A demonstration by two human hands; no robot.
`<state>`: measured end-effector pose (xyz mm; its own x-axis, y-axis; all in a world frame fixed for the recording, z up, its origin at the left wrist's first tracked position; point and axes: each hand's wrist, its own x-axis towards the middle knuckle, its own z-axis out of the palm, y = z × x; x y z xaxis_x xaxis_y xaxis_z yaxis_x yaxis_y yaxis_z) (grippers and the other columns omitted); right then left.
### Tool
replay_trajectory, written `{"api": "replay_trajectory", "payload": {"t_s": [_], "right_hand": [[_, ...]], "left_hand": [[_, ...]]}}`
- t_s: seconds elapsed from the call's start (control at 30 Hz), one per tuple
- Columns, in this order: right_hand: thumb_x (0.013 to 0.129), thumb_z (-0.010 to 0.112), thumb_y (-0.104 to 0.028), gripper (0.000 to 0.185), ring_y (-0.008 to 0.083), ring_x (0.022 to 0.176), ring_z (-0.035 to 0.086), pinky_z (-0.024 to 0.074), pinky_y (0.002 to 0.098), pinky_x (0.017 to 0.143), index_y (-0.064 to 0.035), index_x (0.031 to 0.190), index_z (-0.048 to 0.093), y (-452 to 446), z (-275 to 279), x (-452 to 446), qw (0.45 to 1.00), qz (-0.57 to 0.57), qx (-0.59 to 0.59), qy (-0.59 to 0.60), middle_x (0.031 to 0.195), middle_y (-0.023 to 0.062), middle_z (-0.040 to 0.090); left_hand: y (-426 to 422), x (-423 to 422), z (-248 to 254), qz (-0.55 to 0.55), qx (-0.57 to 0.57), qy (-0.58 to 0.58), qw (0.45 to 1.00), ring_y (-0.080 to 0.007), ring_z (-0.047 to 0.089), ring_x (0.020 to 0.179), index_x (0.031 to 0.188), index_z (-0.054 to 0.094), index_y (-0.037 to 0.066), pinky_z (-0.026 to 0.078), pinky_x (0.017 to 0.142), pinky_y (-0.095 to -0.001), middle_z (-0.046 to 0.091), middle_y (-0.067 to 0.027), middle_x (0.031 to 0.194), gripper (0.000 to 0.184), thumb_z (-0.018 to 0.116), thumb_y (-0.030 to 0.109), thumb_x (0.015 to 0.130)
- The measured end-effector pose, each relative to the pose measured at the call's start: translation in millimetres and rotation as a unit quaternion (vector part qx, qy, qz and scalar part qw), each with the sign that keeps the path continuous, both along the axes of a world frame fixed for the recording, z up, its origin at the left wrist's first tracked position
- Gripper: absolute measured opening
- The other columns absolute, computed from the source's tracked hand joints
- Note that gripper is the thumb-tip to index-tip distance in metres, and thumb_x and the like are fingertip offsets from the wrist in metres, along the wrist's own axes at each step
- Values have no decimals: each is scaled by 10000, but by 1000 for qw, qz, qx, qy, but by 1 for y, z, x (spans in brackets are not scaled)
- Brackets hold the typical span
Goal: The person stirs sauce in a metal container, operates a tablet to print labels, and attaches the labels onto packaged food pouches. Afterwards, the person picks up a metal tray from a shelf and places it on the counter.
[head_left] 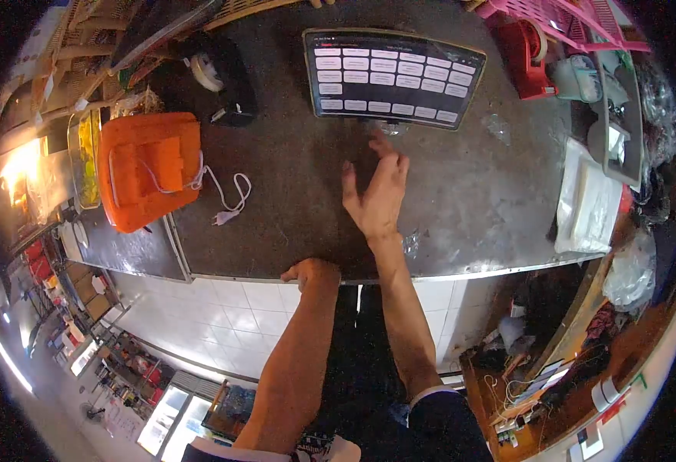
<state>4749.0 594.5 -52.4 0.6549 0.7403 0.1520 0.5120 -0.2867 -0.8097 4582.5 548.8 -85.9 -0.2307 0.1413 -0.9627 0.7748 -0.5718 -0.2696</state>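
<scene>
A tablet (394, 77) with rows of light buttons on its dark screen stands at the back middle of the dark table (292, 192). My right hand (379, 192) is over the table just in front of the tablet's lower edge, its fingers apart and nothing in it. One fingertip is close to that edge; whether it touches cannot be made out. My left hand (312, 271) rests at the table's front edge, a finger pointing left. The rest of its fingers are hidden by the wrist and the edge.
An orange container (149, 169) with a white cable and plug (230, 204) is at the left. A black tape dispenser (234, 85) sits behind it. At the right are a red tape dispenser (524, 61), a grey tray (623, 146) and plastic bags (584, 200).
</scene>
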Motion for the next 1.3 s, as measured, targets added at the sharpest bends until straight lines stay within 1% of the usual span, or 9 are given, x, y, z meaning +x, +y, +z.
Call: {"api": "replay_trajectory", "payload": {"t_s": [0.17,0.47,0.53,0.73,0.87,0.97,1.17,1.23,1.3], "right_hand": [[770,659,-100,690,404,1036,488,400,501,933,42,1381,372,11,7,12,1000,-1,-8,-12,1141,195,597],[711,711,-84,612,407,1054,477,405,485,943,23,1245,432,44,8,-1,991,101,-8,-90,1358,216,489],[692,696,-129,574,442,1144,440,395,520,973,26,1195,467,50,10,-3,988,141,-19,-58,1472,248,349],[673,710,-131,615,447,1143,442,399,520,978,30,1214,466,63,9,-8,985,147,-22,-84,1493,261,310],[674,721,-137,622,449,1146,441,399,518,980,32,1216,466,66,8,-2,985,136,-54,-93,1493,265,308],[707,709,-93,611,402,1086,469,404,494,939,35,1248,454,54,13,5,989,126,-21,-78,1411,251,429],[719,699,-77,558,401,1055,465,364,475,969,15,1215,461,11,18,61,996,-61,-22,-53,1324,230,517],[718,711,-57,769,392,1091,467,344,470,957,42,1380,332,6,16,76,986,-107,-2,-125,1230,194,549],[723,708,-48,777,382,1064,479,345,469,955,50,1389,321,7,12,89,981,-101,-2,-163,1199,189,558]], "left_hand": [[0,-1,0,6,1,1,1000,-372,533,1236,1346,533,135,353,1007,-670,560,-95,1360,570,575,439,866],[0,-2,-2,18,3,2,1000,-359,535,1233,1361,500,97,338,1035,-646,565,-111,1348,591,519,457,893],[0,-3,-2,19,1,3,1000,-357,535,1233,1364,493,88,335,1041,-640,566,-114,1346,597,507,461,899],[-1,-5,-5,28,0,4,1000,-348,537,1231,1374,471,63,325,1059,-623,569,-124,1338,614,469,473,916],[-3,-6,-9,28,0,7,1000,-342,538,1230,1380,457,46,318,1072,-612,571,-131,1333,627,445,481,928],[-4,-8,-11,24,-2,10,1000,-338,538,1230,1385,446,33,313,1081,-604,573,-136,1329,638,426,487,937],[-5,-10,-10,20,1,11,1000,-330,540,1228,1394,424,8,303,1099,-587,576,-146,1322,660,389,499,955],[-5,-11,-10,17,2,11,1000,-327,540,1228,1398,417,-1,299,1105,-582,577,-149,1319,668,377,503,961],[-5,-11,-11,16,3,13,1000,-324,541,1227,1401,410,-9,296,1111,-576,578,-152,1317,676,364,507,966]]}}
